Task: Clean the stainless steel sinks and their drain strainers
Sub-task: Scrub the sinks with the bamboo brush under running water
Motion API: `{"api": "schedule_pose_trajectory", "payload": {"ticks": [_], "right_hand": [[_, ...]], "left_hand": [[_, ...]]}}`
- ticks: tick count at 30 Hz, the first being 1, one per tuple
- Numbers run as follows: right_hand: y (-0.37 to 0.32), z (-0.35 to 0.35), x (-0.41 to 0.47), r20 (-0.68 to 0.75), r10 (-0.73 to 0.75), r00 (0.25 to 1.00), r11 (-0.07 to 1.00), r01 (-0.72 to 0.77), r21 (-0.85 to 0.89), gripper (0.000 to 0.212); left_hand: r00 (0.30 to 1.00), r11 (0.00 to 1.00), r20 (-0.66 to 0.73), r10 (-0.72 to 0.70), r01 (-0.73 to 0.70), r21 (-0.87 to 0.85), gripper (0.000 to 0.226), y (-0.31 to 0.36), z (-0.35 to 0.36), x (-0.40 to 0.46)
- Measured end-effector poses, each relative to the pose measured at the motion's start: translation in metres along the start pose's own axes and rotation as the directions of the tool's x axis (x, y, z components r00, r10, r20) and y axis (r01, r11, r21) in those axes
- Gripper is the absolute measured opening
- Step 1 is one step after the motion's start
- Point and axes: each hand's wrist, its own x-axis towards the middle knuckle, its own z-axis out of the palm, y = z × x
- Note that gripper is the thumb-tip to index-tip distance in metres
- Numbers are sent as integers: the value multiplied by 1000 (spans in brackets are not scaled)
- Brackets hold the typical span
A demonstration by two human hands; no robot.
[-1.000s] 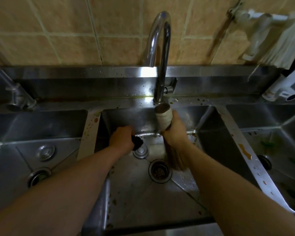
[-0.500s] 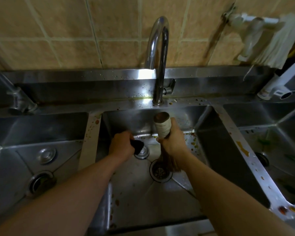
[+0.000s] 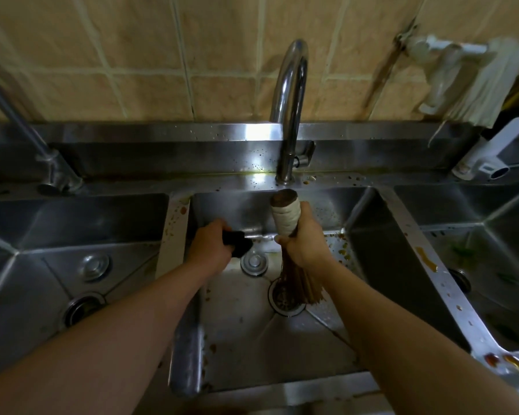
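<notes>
Three stainless steel basins lie side by side; I work in the middle sink (image 3: 252, 339). My right hand (image 3: 304, 244) grips a bamboo brush (image 3: 285, 217) by its white-wrapped handle, upright, with its brown bristles down on the drain strainer (image 3: 285, 301). My left hand (image 3: 212, 245) holds a small black object (image 3: 237, 239) just left of a round metal plug (image 3: 253, 262) on the sink floor. Brown stains spot the sink walls and dividers.
A curved tap (image 3: 291, 109) rises behind the middle sink. The left sink (image 3: 57, 235) has a round cap (image 3: 95, 266) and a drain (image 3: 81, 307). The right sink (image 3: 492, 265) holds green scraps. A white mop (image 3: 477, 82) hangs on the tiled wall.
My right hand has lowered the brush from under the tap spout onto the drain strainer. My left hand has stayed near the plug with the black object.
</notes>
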Motion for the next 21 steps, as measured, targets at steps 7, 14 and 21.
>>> {"api": "schedule_pose_trajectory", "payload": {"ticks": [7,14,21], "right_hand": [[-48,6,-19,8,-48,999,998,48,-37,52],[-97,-2,-38,-11,-98,995,992,97,-81,57],[-143,-12,-43,27,-210,977,966,212,-149,49]], "left_hand": [[997,992,-18,81,-83,-99,37,7,-49,-16],[986,964,-23,167,-168,-207,45,14,-98,-39],[974,957,-71,215,-225,-185,61,22,-135,-67]]}}
